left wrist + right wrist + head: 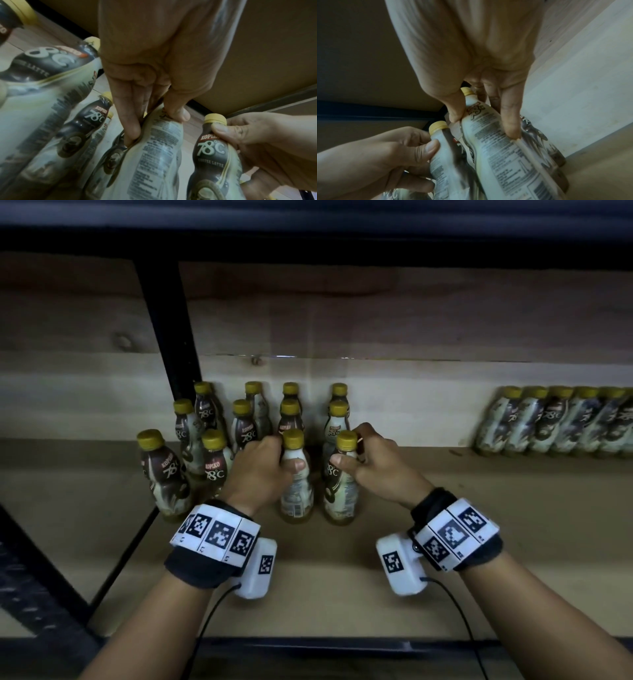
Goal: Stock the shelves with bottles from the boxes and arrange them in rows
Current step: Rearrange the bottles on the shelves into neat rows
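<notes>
Brown and cream coffee bottles with yellow caps stand in rows on the wooden shelf. My left hand grips one front-row bottle just below its cap, thumb on the near side. In the left wrist view my left hand pinches that bottle between thumb and fingers. My right hand grips the neighbouring bottle to its right at the shoulder. The right wrist view has my right hand wrapped round this bottle. Both bottles stand upright on the shelf, side by side.
Several more bottles stand in rows behind and left of the two held ones, beside a black upright post. Another row of bottles lines the back wall at far right. Bare shelf board lies between the groups.
</notes>
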A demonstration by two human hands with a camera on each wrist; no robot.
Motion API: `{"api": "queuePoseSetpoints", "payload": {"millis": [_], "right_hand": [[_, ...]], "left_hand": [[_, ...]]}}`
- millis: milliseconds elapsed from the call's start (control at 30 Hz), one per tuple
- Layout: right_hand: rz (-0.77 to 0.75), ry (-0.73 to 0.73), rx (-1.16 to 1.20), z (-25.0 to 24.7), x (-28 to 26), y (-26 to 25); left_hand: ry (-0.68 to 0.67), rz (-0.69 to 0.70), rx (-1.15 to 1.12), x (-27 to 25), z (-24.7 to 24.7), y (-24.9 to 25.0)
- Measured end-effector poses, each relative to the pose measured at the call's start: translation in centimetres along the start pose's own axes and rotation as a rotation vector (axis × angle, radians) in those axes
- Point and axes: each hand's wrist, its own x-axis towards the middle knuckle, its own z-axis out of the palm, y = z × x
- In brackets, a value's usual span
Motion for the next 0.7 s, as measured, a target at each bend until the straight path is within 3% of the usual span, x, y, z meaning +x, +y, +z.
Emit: {"api": "queuePoseSetpoints", "payload": {"millis": [200,700], "right_hand": [[-0.045,0.019,0.011,1.1,-0.3,-0.8],[0.007,0.078,0.013,1.8,-0.3,-0.5]], "left_hand": [[-0.012,0.052,-0.008,-0.2,-1.3,-1.1],[-0.024,0.055,-0.089,-0.9,-1.6,-2.9]]}}
